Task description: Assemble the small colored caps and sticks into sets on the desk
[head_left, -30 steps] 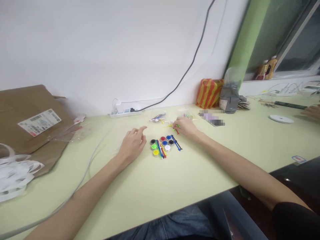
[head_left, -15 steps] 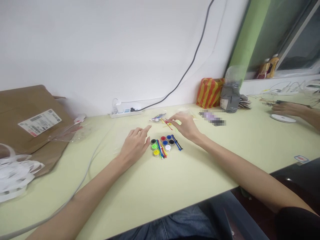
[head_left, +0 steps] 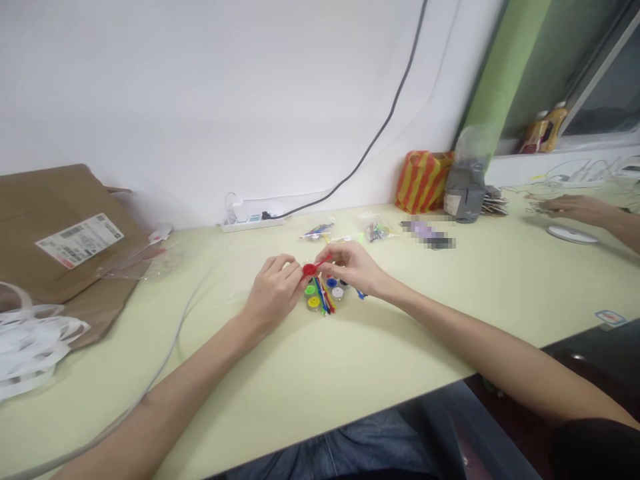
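Observation:
My left hand [head_left: 274,292] and my right hand [head_left: 352,267] meet just above a cluster of small coloured round pieces and thin sticks [head_left: 324,297] on the pale green table [head_left: 320,373]. Between the fingertips of both hands is a small red round piece [head_left: 309,269] with a red stick [head_left: 323,262] running from it toward my right fingers. Both hands are pinched closed. The green, yellow, white and blue pieces lie just below the hands.
Small clear bags of coloured parts [head_left: 318,233] lie behind the hands, near a white power strip [head_left: 251,221]. A brown cardboard box [head_left: 60,233] and white straps [head_left: 25,347] are at left. A striped bag [head_left: 423,181] stands at the wall. Another person's hand [head_left: 580,208] works at far right.
My right hand came back from the bags toward the cluster carrying a red stick. My left hand rose and picked up the red round piece; both hands now meet.

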Action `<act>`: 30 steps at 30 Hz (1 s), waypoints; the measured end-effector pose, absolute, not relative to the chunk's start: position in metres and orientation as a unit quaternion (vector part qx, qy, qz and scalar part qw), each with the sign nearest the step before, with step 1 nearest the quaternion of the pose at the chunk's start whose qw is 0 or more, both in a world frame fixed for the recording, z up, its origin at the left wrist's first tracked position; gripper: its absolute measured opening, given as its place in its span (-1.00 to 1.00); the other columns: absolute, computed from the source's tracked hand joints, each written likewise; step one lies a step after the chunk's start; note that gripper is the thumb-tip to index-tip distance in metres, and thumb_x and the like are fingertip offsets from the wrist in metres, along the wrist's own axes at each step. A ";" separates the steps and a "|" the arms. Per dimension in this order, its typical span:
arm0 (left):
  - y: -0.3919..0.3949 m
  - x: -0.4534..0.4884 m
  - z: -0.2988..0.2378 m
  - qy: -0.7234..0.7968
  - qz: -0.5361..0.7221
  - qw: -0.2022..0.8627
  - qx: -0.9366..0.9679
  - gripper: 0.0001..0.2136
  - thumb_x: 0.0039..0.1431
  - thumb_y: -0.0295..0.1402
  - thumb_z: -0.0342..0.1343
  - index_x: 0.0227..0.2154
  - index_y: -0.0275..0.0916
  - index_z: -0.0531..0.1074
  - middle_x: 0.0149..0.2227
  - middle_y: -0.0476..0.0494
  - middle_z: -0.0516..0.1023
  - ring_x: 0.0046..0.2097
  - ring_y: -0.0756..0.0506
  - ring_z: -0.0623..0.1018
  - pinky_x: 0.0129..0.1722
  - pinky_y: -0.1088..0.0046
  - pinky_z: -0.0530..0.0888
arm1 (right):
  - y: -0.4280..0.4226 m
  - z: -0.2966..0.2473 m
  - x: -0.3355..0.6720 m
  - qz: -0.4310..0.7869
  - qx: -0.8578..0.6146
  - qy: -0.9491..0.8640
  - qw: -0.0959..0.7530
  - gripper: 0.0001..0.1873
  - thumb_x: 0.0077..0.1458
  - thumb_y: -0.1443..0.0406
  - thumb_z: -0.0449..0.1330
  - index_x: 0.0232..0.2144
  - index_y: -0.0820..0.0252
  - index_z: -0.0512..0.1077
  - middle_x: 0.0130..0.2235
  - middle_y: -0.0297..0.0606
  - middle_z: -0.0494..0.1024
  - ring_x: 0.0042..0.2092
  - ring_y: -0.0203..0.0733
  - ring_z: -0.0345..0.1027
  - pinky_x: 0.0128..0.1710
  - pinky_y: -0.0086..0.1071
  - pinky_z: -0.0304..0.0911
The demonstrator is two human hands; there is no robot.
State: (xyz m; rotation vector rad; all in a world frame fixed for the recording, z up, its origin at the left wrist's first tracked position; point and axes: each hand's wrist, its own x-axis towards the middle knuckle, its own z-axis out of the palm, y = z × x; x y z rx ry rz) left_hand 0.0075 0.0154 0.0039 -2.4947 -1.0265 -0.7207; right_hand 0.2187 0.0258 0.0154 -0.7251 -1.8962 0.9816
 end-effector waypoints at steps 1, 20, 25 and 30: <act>0.016 0.008 0.003 -0.362 -0.253 0.177 -0.880 -0.68 0.40 -0.34 -0.16 -0.38 -0.22 0.45 -0.30 -0.23 0.57 -0.07 -0.22 0.47 -0.11 0.16 0.40 | 0.025 0.015 0.219 0.378 -0.290 -0.763 0.437 -0.83 0.17 0.26 0.19 -0.24 0.27 0.44 -0.32 -0.22 0.58 -0.29 -0.24 0.49 -0.30 -0.40 0.35; 0.018 0.007 0.001 -0.380 -0.230 0.182 -0.877 -0.61 0.43 -0.23 -0.16 -0.51 -0.19 0.36 -0.51 -0.14 0.43 -0.32 -0.17 0.41 -0.26 0.24 0.30 | 0.028 0.008 0.227 -0.236 -0.237 -0.889 0.311 -0.75 0.40 0.34 -0.04 -0.09 0.17 0.44 -0.17 -0.16 0.51 -0.11 -0.13 0.26 -0.13 -0.25 0.06; 0.019 0.005 0.001 -0.351 -0.304 0.198 -0.863 -0.72 0.39 -0.28 -0.05 -0.47 -0.19 0.29 -0.47 -0.08 0.39 -0.36 -0.12 0.38 -0.31 0.31 0.31 | 0.029 0.007 0.225 -0.212 -0.261 -0.885 0.323 -0.75 0.38 0.39 -0.07 -0.15 0.18 0.42 -0.20 -0.19 0.52 -0.18 -0.16 0.26 -0.16 -0.27 0.04; 0.019 0.006 -0.003 -0.318 -0.361 0.198 -0.854 -0.88 0.35 -0.28 0.04 -0.20 -0.21 0.26 -0.31 -0.09 0.46 -0.31 -0.10 0.42 -0.26 0.34 0.37 | 0.027 0.010 0.225 -0.121 -0.267 -0.899 0.324 -0.77 0.40 0.34 -0.08 -0.18 0.20 0.38 -0.26 -0.18 0.51 -0.24 -0.18 0.31 -0.19 -0.31 0.05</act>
